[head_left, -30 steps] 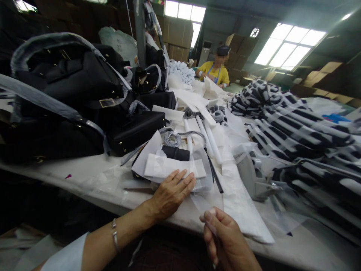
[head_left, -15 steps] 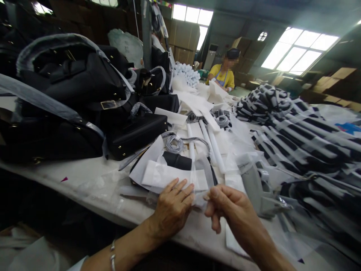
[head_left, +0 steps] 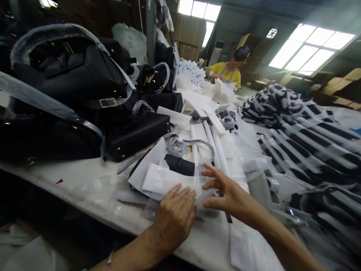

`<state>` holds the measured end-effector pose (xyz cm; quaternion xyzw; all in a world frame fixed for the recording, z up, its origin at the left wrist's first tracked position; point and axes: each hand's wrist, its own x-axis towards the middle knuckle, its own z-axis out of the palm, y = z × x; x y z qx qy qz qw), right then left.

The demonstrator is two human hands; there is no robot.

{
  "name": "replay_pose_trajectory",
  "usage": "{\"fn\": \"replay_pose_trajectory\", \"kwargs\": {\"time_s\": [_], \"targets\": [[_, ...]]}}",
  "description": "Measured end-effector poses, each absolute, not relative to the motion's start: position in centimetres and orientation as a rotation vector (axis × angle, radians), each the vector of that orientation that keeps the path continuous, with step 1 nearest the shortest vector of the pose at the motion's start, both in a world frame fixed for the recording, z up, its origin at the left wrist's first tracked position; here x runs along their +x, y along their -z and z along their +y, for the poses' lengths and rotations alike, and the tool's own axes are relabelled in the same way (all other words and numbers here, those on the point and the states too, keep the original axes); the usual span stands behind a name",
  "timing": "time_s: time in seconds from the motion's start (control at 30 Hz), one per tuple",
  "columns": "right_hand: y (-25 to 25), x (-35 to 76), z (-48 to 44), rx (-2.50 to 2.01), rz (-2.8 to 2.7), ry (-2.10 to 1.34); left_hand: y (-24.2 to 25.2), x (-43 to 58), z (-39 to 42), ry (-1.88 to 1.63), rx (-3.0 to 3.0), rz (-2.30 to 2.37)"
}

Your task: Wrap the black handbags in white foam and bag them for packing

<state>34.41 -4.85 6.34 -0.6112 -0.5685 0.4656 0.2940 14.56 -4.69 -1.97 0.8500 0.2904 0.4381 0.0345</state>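
White strip [head_left: 162,182] lies mid-view on the table [head_left: 81,171]. From it: left hand [head_left: 176,212] at 5 o'clock, pressed flat on its near edge, fingers straight, not gripping. Right hand [head_left: 224,190] at 3, fingers spread wide by clear plastic [head_left: 200,192], grasping nothing visible. Black roll [head_left: 180,165], grey coil [head_left: 176,146] toward 1. Black bags [head_left: 96,75] at 10; striped pile [head_left: 307,128] at 2.

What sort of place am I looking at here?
Likely a bag factory or packing workshop: black bags with plastic-wrapped handles lie piled on a worktable, and cardboard boxes are stacked in the background.
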Motion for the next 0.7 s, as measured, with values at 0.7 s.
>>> {"fn": "replay_pose_trajectory", "kwargs": {"time_s": [0.7], "targets": [[-3.2, 33.7, -0.8, -1.564, -2.182, -0.526, 1.6, 14.5, -4.6, -1.239, 2.580, 0.947]]}}
